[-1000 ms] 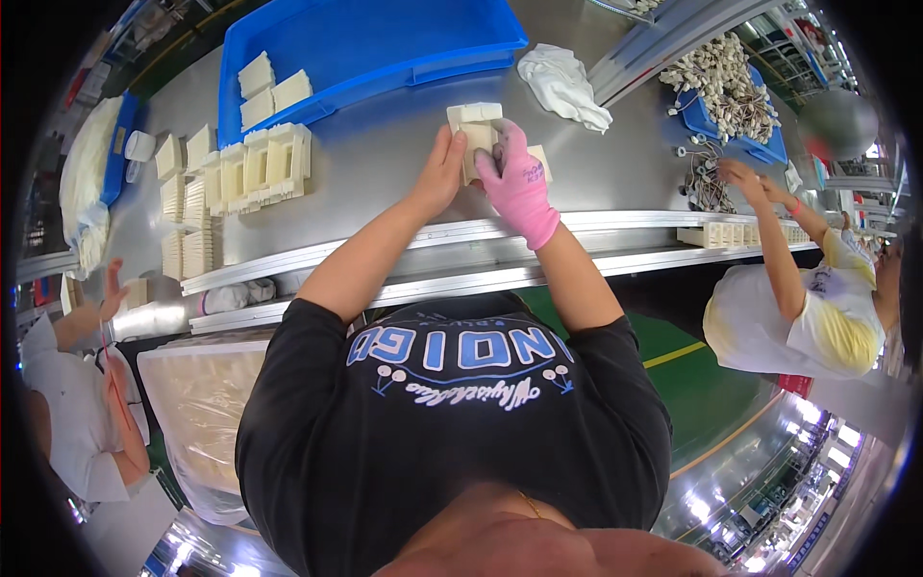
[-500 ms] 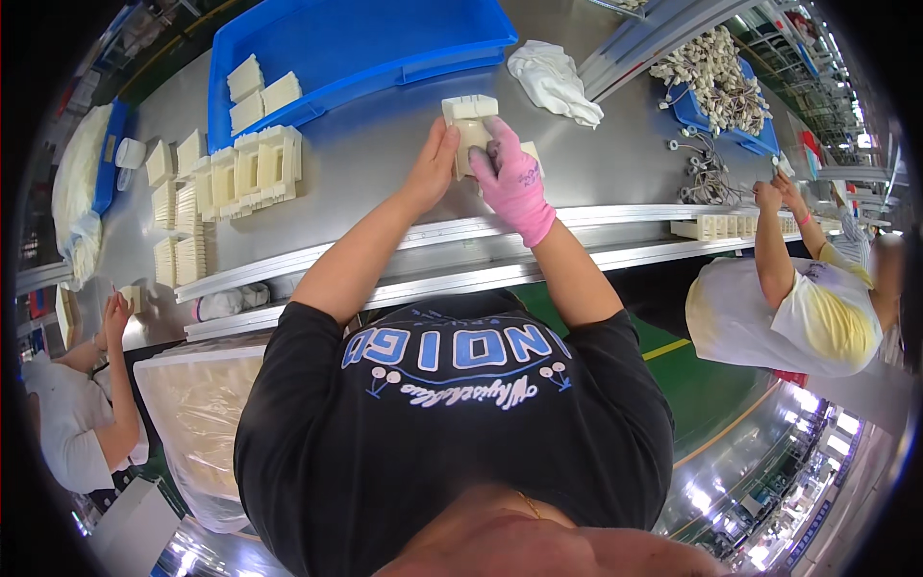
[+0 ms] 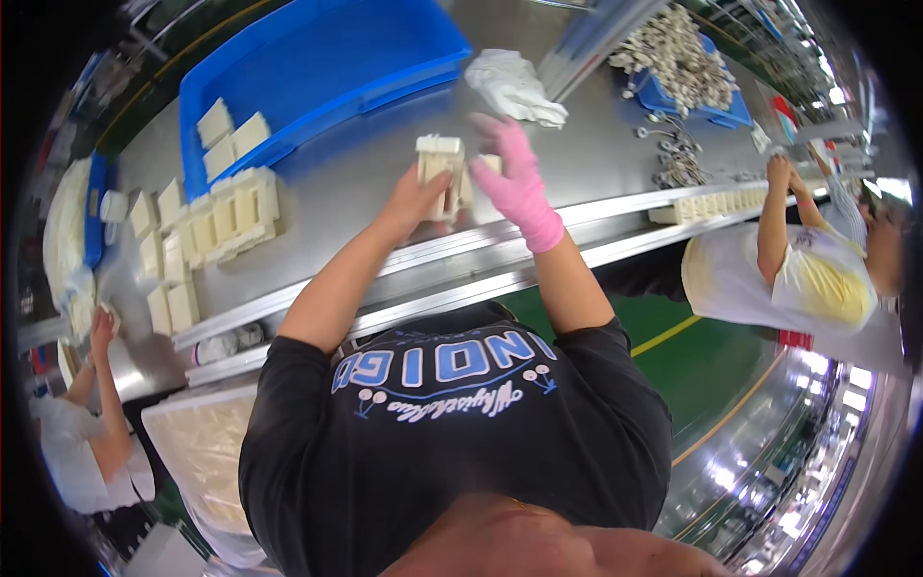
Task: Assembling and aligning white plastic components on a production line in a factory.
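Observation:
A cream plastic housing (image 3: 438, 154), box-shaped with a recessed face, is tilted up above the metal bench. My bare left hand (image 3: 408, 200) grips it from its left side, the thumb lying across its front. Just right of it is my right hand (image 3: 522, 192) in a pink glove, fingers apart and slightly smeared by motion; it appears clear of the housing. Another cream piece (image 3: 493, 163) shows partly behind the gloved thumb; whether it rests on the bench I cannot tell.
Rows of cream housings (image 3: 226, 221) stand on the bench at left. Behind them sits a blue tray (image 3: 385, 100) with several cream pieces. A white cloth (image 3: 514, 87) and a blue bin of wired connectors (image 3: 678, 62) lie to the right. Co-workers sit on both sides.
My right hand has come off the housing and opened. My left hand now holds the housing upright, turned so its recessed front shows. The whole view has shifted slightly.

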The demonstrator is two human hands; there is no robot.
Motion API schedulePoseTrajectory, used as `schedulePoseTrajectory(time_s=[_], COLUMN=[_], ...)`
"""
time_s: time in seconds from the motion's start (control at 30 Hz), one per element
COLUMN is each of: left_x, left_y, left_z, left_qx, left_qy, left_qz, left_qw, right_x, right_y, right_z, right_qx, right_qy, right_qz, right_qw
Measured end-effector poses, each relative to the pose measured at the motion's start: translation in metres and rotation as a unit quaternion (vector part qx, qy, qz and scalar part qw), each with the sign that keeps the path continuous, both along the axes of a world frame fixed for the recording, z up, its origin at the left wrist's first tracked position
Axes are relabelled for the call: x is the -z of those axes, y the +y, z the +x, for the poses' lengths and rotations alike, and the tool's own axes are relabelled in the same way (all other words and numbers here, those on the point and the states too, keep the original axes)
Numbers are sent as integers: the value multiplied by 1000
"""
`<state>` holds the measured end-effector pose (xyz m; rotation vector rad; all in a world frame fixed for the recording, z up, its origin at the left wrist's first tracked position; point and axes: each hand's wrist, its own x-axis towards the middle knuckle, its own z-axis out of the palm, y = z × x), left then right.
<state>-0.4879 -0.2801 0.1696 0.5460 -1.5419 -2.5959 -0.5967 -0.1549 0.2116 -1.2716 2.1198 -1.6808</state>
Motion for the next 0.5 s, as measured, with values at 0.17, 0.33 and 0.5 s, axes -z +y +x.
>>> schedulePoseTrajectory(time_s=[0.17,0.33,0.5], left_x=[-12,0,-12], left_y=[-7,-85,-196], left_z=[11,20,61], left_qx=[250,114,13], left_qy=[-28,68,-179], left_qz=[-40,-552,-840], left_qw=[967,823,513], right_x=[-35,-41,-6], right_y=[14,65,114], right_z=[9,0,-14], right_qx=[-209,-49,208], right_qy=[-136,-79,251], right_qz=[59,366,493], right_qw=[967,926,806])
